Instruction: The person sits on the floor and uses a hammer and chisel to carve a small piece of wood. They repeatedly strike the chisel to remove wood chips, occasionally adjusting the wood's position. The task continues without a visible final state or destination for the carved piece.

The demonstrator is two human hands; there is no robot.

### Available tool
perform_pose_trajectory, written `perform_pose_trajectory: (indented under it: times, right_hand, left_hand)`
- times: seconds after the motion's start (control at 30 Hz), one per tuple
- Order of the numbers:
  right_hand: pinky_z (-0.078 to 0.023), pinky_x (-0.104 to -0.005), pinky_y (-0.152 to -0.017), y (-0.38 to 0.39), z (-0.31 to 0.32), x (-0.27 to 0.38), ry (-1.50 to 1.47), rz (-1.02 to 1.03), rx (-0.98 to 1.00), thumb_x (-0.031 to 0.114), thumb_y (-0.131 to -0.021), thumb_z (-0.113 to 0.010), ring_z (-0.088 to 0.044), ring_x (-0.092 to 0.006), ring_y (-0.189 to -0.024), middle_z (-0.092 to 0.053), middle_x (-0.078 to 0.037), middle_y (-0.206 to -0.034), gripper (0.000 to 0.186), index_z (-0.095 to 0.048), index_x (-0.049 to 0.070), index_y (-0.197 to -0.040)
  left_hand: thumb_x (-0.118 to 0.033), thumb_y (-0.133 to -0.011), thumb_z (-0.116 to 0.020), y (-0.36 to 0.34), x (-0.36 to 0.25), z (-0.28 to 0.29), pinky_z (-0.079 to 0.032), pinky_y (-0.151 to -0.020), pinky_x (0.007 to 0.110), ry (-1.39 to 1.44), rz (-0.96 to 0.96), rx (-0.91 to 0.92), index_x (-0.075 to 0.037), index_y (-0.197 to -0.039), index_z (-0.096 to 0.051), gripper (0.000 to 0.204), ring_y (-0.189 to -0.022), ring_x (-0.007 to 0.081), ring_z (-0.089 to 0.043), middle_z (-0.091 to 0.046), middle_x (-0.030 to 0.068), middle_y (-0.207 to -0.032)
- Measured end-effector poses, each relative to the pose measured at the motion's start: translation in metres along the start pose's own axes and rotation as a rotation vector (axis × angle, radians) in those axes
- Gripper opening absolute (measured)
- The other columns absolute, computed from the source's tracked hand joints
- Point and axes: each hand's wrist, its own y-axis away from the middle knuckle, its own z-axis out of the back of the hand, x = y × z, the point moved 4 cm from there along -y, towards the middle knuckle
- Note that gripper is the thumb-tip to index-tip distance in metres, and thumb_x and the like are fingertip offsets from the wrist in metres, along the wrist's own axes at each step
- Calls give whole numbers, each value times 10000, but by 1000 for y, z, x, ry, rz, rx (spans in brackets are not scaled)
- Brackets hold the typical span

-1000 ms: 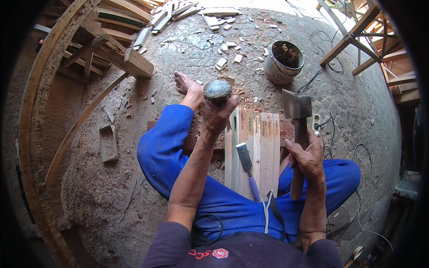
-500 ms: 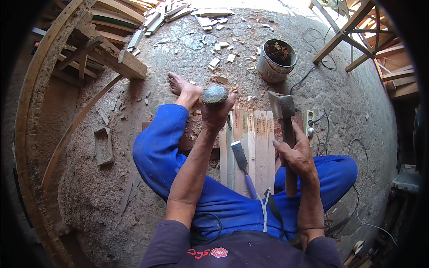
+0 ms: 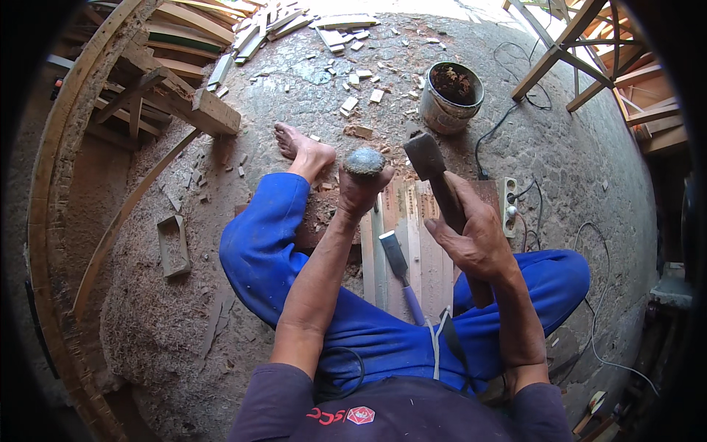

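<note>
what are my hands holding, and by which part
Right hand: hammer-like tool, held mid-handle. Left hand: round-topped tool, held just below its grey top; the rest is hidden.

A bucket (image 3: 444, 118) stands upper centre, offcuts (image 3: 350, 104) scattered left of it; a power strip (image 3: 508, 227) lies right of centre, a box (image 3: 177, 269) left, a curved beam (image 3: 46, 177) along the frame's left side.

I'm seeing daylight blowing out the far floor (image 3: 449, 20); sides are sitting dim, edges bending, corners black.
</note>
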Motion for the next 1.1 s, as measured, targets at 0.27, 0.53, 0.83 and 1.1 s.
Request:
perform_pose_trajectory:
  times: [0.27, 0.53, 0.83, 1.1]
  right_hand:
    - [-556, -539, -747, -47, -19, 9, 840, 153, 289, 88, -868, -662, -696, -446, -891, -690, -255, -940, 614, -386, 77, -1416]
    - [-540, -402, -741, -26, 41, 104, 159, 657, -273, 102, -905, -738, -679, -320, -829, -675, -192, -938, 527, -509, 43, -1376]
    - [-532, -592, -720, -31, -26, -21, 631, 128, 248, 54, -870, -578, -670, -506, -785, -665, -307, -848, 376, -439, 4, -1216]
    - [-532, -442, -831, 13, -4, -33, 103, -51, 7, 136, -887, -714, -701, -334, -914, -700, -205, -973, 557, -503, 27, -1392]
  left_hand:
    - [-181, -846, -815, 13, 2, -6, -525, -870, 382, -163, -234, 47, -81, -1110, -690, 308, -964, 221, -691, -722, 60, -1030]
    - [-155, -824, -775, 13, -19, -14, -514, -731, 367, -344, -214, 63, -66, -935, -658, 184, -780, 180, -652, -659, 17, -819]
    - [-100, -809, -820, 19, -11, -15, -564, -736, 323, -147, -140, 63, -30, -1014, -713, 242, -756, 144, -684, -711, 27, -826]
    - [-207, -839, -837, -20, -26, -19, -507, -607, 326, -277, 134, -107, -57, -775, -661, 240, -641, 115, -638, -680, 25, -706]
